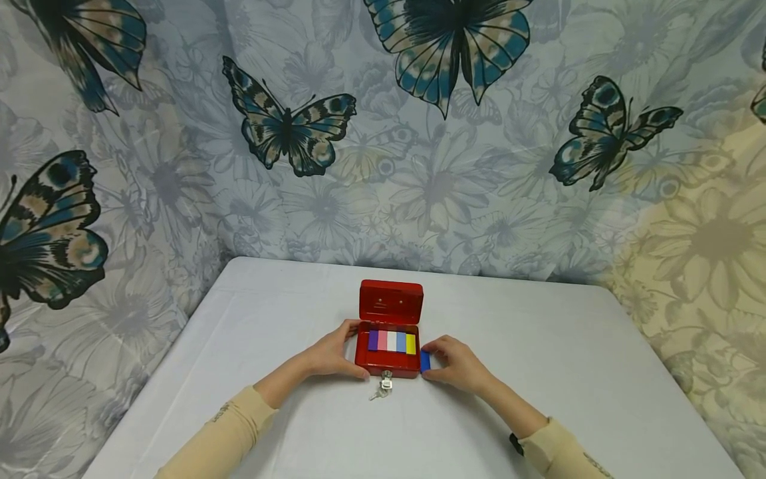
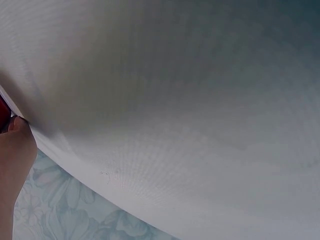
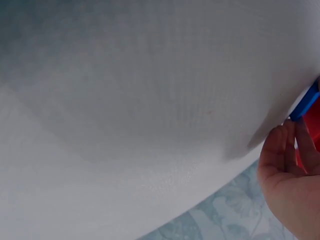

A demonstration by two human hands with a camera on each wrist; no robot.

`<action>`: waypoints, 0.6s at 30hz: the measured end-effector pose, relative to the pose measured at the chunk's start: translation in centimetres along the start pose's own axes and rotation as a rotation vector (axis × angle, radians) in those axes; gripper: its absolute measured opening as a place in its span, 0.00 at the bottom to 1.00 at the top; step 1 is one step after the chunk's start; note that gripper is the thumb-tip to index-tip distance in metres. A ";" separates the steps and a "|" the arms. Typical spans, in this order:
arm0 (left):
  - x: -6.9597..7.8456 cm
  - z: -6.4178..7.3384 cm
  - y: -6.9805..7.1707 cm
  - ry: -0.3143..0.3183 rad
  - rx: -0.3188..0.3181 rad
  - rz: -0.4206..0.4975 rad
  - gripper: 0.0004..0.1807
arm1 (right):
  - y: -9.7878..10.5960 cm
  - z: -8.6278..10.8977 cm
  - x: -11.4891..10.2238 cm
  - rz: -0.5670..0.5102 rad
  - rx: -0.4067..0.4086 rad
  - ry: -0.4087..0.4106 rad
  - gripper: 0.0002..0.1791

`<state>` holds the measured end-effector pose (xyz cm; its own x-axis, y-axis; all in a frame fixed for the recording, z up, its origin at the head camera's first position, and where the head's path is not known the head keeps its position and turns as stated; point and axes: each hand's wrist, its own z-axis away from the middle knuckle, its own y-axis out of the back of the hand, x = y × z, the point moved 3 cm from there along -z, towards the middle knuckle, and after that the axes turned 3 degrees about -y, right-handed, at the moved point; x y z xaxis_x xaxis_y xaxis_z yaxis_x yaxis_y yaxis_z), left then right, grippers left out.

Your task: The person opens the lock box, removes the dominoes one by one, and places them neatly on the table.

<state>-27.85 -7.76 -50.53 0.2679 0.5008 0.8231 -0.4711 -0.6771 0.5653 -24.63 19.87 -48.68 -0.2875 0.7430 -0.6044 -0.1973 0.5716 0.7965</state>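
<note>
A small red metal cash box (image 1: pixel 387 370) stands on the table with its lid (image 1: pixel 391 296) raised at the back. Inside lies a row of coloured blocks (image 1: pixel 391 341): purple, pink, white, light blue and yellow. The left hand (image 1: pixel 332 352) grips the box's left side, thumb at the front corner and fingers near the back. Just outside the right wall, the right hand (image 1: pixel 457 366) pinches a dark blue block (image 1: pixel 425 361) between thumb and fingers; the right wrist view shows this block (image 3: pixel 305 102) beside the red box. A padlock with keys (image 1: pixel 385 382) hangs at the box's front.
A white cloth covers the table (image 1: pixel 287 293). Behind it and at both sides hangs grey-blue fabric (image 1: pixel 437 193) printed with flowers and butterflies. In the left wrist view, mostly the white tablecloth (image 2: pixel 175 125) shows.
</note>
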 end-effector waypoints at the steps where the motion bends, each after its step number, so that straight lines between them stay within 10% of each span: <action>1: 0.0 0.0 0.0 -0.001 0.000 0.002 0.57 | 0.0 0.0 0.0 0.000 -0.001 0.000 0.24; 18: 0.2 0.1 0.0 -0.011 0.000 0.010 0.57 | -0.2 0.1 0.0 -0.002 0.003 0.001 0.24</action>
<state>-27.68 -7.71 -50.32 0.2726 0.4881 0.8291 -0.4737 -0.6820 0.5572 -24.49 19.78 -48.82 -0.2880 0.7414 -0.6061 -0.1948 0.5744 0.7951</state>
